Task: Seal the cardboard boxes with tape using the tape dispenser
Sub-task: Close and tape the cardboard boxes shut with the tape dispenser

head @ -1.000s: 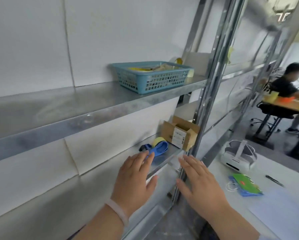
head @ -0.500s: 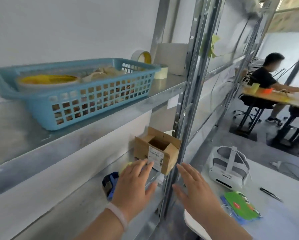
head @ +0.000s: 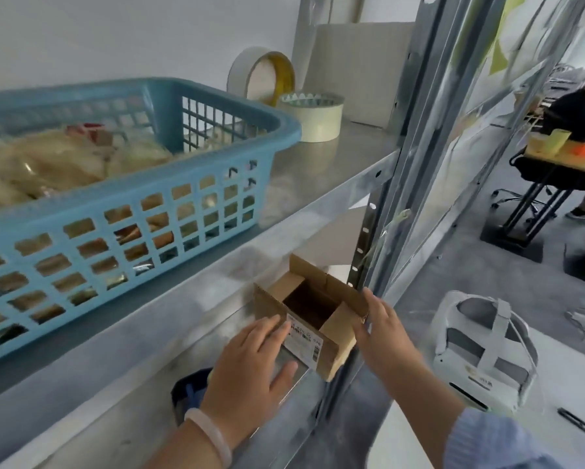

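Observation:
A small open cardboard box (head: 313, 306) with a white label stands on the lower metal shelf, its flaps up. My left hand (head: 250, 363) reaches its near left side, straight fingers touching the label face. My right hand (head: 382, 330) touches the box's right flap with straight fingers. A blue tape dispenser (head: 191, 394) lies on the same shelf, mostly hidden behind my left wrist. Two rolls of tape (head: 309, 121) sit on the upper shelf.
A blue plastic basket (head: 142, 211) with bagged items fills the upper shelf at left. A metal rack upright (head: 382, 231) stands just right of the box. A white headset (head: 484, 353) and a pen (head: 580, 426) lie on the white table at right. A person sits at a far desk.
The view has moved closer to the shelves. Both hands have advanced from in front of the shelf to touch the cardboard box on either side.

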`<state>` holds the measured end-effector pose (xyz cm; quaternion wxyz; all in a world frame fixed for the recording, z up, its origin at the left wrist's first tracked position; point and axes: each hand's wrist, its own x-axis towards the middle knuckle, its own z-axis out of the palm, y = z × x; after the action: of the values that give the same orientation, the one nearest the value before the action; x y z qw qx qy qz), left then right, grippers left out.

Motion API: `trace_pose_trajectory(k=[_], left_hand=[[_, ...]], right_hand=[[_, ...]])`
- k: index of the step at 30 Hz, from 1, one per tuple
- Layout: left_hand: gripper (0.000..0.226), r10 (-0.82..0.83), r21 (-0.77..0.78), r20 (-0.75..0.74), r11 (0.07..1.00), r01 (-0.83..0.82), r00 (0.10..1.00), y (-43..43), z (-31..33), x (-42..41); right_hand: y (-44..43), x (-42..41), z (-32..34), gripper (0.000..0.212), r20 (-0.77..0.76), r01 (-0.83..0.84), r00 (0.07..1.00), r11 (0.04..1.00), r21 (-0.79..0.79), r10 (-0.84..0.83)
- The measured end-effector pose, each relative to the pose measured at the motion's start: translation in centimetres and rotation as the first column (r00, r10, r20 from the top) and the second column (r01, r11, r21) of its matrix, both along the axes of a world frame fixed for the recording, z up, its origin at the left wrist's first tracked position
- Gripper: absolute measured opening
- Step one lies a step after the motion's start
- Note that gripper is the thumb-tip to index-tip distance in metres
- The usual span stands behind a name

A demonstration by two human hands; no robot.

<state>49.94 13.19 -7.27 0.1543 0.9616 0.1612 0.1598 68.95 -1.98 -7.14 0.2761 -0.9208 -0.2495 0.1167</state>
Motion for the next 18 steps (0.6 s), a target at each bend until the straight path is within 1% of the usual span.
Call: trace_pose_trajectory(k=[2, 3, 5, 7, 8, 11, 13, 16, 18], left_hand=[[0.061, 0.030, -0.022, -0.014, 0.999, -0.031, 0.999, 0.1, -0.4, 0.2], [0.060, 0.045, -0.044, -0.021, 0.998, -0.046, 0.999, 0.1, -0.6, 0.3], [0.060, 0.080, -0.078, -0.025, 0.994, -0.082, 0.996, -0.1, -0.9, 0.5], [0.061, 0.119, -0.100, -0.030, 0.988, -0.122, 0.992, -0.3, -1.0, 0.7], [0.061, 0.141, -0.111, -0.029, 0.983, -0.144, 0.990, -0.5, -1.0, 0.8], [0.062, 0.211, -0.119, -0.008, 0.970, -0.211, 0.977, -1.3, -0.8, 1.0], [0.061, 0.261, -0.122, 0.037, 0.959, -0.255, 0.965, -2.1, -0.3, 0.9], [0.059, 0.342, -0.139, 0.140, 0.936, -0.324, 0.929, -3.2, 1.1, 0.3], [0.056, 0.380, -0.149, 0.226, 0.923, -0.354, 0.897, -3.6, 2.2, -0.5]], right_hand=[[0.4, 1.0, -0.8, 0.058, -0.038, 0.022, 0.999, 0.999, 0.037, -0.020], [0.5, 1.5, -1.1, 0.053, -0.067, 0.046, 0.997, 0.996, 0.075, -0.041], [0.6, 2.4, -1.7, 0.032, -0.137, 0.101, 0.987, 0.983, 0.155, -0.080], [0.6, 3.1, -2.1, 0.009, -0.200, 0.121, 0.976, 0.978, 0.169, -0.086], [0.5, 3.4, -2.2, 0.007, -0.216, 0.118, 0.973, 0.977, 0.177, -0.079], [0.0, 4.0, -2.0, 0.014, -0.160, 0.098, 0.985, 0.964, 0.247, -0.059], [-0.6, 4.4, -1.2, 0.014, -0.150, 0.089, 0.988, 0.941, 0.326, -0.042], [-1.6, 4.6, 0.5, 0.009, -0.161, 0.058, 0.987, 0.903, 0.425, 0.012], [-2.1, 4.4, 1.8, 0.012, -0.123, 0.013, 0.991, 0.885, 0.466, 0.051]])
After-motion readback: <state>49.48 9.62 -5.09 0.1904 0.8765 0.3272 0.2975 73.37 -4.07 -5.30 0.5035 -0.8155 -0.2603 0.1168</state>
